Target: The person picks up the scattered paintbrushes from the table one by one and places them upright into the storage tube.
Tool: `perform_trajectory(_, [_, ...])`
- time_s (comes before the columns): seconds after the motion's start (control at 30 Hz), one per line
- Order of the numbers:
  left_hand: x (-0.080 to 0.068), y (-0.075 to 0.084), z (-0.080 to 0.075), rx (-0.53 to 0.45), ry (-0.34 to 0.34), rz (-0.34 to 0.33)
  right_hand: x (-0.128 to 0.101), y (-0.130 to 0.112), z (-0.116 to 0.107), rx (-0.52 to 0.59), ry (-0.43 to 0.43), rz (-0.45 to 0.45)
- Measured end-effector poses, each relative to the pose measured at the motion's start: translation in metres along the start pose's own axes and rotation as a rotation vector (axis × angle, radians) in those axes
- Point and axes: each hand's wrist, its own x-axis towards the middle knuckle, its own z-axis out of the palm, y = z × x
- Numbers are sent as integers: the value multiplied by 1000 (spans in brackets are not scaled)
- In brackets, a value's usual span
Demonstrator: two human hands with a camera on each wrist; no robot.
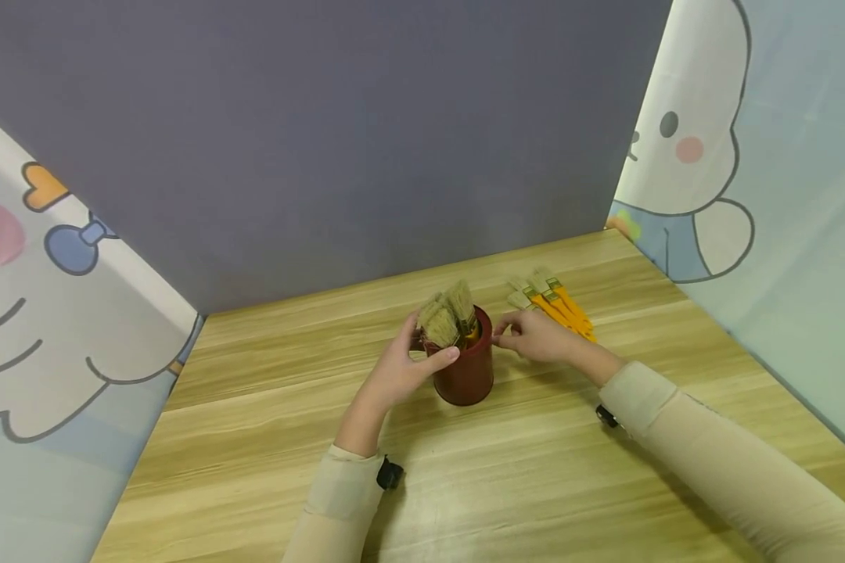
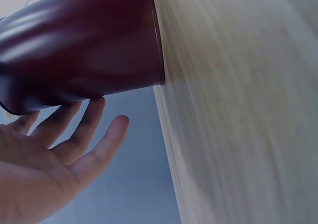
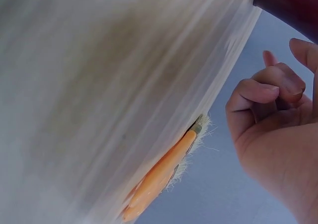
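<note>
A dark red cup [image 1: 467, 374] stands on the wooden table [image 1: 267, 438] with several pale-bristled brushes [image 1: 451, 314] upright in it. My left hand [image 1: 408, 366] is against the cup's left side; in the left wrist view its fingers [image 2: 74, 129] lie fairly straight along the cup [image 2: 79, 40], and the thumb is a little off it. My right hand [image 1: 535, 336] hovers just right of the cup's rim. The right wrist view shows its fingers [image 3: 263, 92] curled with nothing in them. Several yellow-handled brushes [image 1: 559, 306] lie on the table just behind it, one seen as brush [image 3: 164, 177].
A grey backdrop [image 1: 324, 141] closes the far edge of the table. Cartoon-printed panels stand at the left [image 1: 49, 313] and at the right [image 1: 767, 195]. Bare wood stretches in front of the cup towards me.
</note>
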Motion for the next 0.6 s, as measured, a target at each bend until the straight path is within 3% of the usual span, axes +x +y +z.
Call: perform_trajectory(0.6, [-3, 2, -1, -3, 4, 10, 1, -7, -2, 13, 6, 19])
